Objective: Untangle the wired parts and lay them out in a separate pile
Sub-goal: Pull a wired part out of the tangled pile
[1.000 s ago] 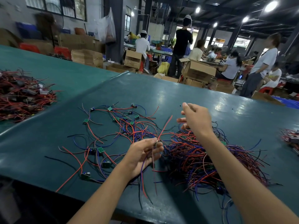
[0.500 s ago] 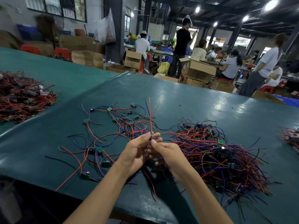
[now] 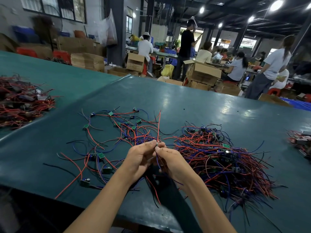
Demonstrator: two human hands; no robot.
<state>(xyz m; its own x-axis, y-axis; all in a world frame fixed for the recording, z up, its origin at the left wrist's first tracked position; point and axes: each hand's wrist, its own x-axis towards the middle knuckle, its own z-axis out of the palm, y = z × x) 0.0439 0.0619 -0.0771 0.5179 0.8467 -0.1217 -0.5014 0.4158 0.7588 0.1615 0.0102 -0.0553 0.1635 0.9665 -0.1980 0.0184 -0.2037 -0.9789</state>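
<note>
A dense tangled heap of red, blue and black wired parts point(image 3: 220, 160) lies on the green table at the right. To its left, separated wired parts point(image 3: 117, 132) with small green boards lie spread out loosely. Over the gap between them, my left hand point(image 3: 140, 158) and my right hand point(image 3: 170, 158) meet, both pinching one wired part point(image 3: 157, 143) at the fingertips. Its red wire stands up above the fingers, and its blue, red and black wires hang down between my wrists.
The green table point(image 3: 193, 105) runs far and right. Another pile of red-wired parts point(image 3: 20, 101) lies at the far left, and a smaller one point(image 3: 301, 142) at the right edge. Beyond the table are cardboard boxes point(image 3: 202, 73) and several people working.
My right hand came back from above the heap and joined my left hand on the wired part. The red wire swung upright above the fingers.
</note>
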